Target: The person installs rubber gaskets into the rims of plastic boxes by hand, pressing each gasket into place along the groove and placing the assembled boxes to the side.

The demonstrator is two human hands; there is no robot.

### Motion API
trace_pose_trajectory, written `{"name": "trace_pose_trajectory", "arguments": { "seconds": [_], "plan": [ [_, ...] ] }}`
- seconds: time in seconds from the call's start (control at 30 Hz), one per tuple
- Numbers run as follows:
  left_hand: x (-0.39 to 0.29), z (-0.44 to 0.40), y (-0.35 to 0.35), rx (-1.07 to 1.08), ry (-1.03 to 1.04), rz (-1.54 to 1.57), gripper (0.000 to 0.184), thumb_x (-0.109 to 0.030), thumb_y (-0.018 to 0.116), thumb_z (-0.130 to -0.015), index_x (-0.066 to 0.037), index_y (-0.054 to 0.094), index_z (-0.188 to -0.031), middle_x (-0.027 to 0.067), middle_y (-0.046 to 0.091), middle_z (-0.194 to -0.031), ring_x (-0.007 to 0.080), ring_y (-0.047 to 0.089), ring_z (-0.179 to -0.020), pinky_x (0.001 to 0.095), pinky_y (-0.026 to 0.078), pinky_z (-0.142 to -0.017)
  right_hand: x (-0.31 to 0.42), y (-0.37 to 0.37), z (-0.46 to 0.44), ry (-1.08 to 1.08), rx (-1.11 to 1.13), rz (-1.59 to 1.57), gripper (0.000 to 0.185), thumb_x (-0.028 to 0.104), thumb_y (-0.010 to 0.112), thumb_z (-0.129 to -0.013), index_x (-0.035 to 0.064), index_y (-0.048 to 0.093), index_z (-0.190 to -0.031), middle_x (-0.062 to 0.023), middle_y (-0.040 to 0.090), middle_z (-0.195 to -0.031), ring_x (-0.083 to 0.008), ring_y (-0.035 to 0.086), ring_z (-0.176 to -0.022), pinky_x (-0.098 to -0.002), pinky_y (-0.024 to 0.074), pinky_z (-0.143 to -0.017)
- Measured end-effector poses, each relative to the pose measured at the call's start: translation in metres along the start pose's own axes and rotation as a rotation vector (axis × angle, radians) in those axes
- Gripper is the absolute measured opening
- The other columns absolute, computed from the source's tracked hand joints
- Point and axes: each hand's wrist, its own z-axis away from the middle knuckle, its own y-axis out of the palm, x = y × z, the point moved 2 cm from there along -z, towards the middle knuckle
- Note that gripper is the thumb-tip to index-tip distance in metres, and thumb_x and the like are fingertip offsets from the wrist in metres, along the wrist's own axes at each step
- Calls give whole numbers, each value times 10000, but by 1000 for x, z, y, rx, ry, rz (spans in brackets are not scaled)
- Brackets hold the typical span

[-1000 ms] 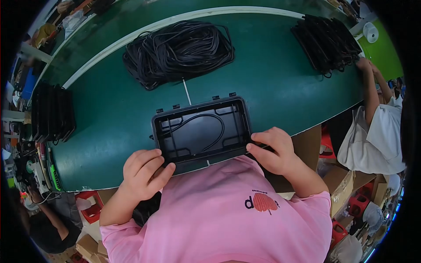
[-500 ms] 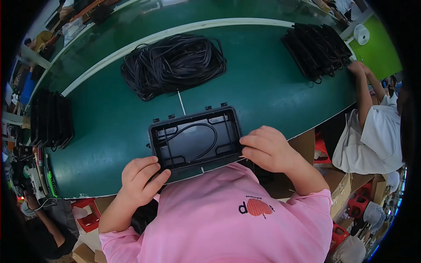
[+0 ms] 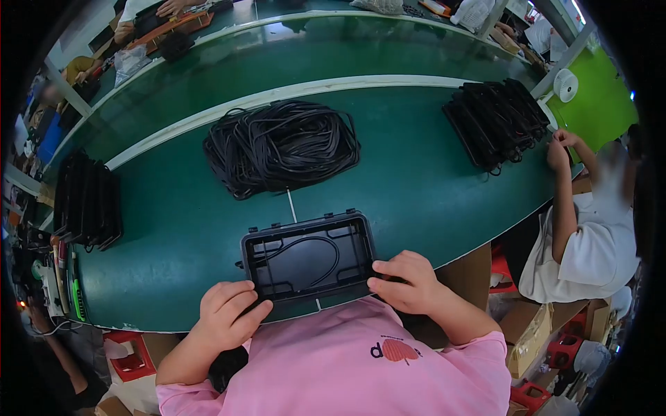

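An open black plastic case (image 3: 288, 269) lies at the near edge of the green table, its hollow side facing up and its hinge lugs on the far side. Inside it curves a thin black cable (image 3: 338, 255), which comes in through the case's left wall. My left hand (image 3: 227, 313) grips the near left corner, thumb and fingers at the rim. At the near right corner, my right hand (image 3: 408, 281) pinches the side wall. Beyond the case sits a big coil of black cable (image 3: 284, 145).
Stacked black cases (image 3: 496, 123) stand at the far right, and another black stack (image 3: 87, 197) at the left. A green-handled tool (image 3: 78, 295) lies by the left edge. On the right sits a co-worker in a white shirt (image 3: 590, 239), hands near the right stack.
The head view has tilted up, so the table, coil and case sit lower in it. Both my hands stay on the case, with little change in grip.
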Motion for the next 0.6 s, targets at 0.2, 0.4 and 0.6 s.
{"name": "trace_pose_trajectory", "arguments": {
  "seconds": [0.2, 0.4, 0.6],
  "plan": [
    [26, -62, -20, 3, -172, 146, 249, -63, 709, -759, -44, 686, -1006, 108, 602, -941, 299, 610, -863, 398, 481, -709, -28, -18, -75, 272, 14, -20, 246, 186, 668, -859, 49, 659, -1064, -110, 591, -1068, -304, 556, -931, -380, 454, -813],
    [60, -114, 29, 368, -370, 282, 189, -216, 662, -864, -58, 735, -935, 100, 633, -868, 293, 607, -831, 395, 493, -725, -60, 29, -110, 498, 353, -401, 201, 222, 639, -905, 28, 687, -933, -119, 611, -850, -284, 599, -826, -368, 486, -731],
    [69, -108, 44, 465, -512, 520, 196, -227, 652, -876, -62, 735, -941, 115, 656, -860, 292, 631, -848, 383, 501, -741, -63, 38, -98, 536, 311, -490, 218, 229, 627, -926, 18, 653, -876, -103, 591, -817, -256, 586, -791, -352, 470, -700]
  ]
}}
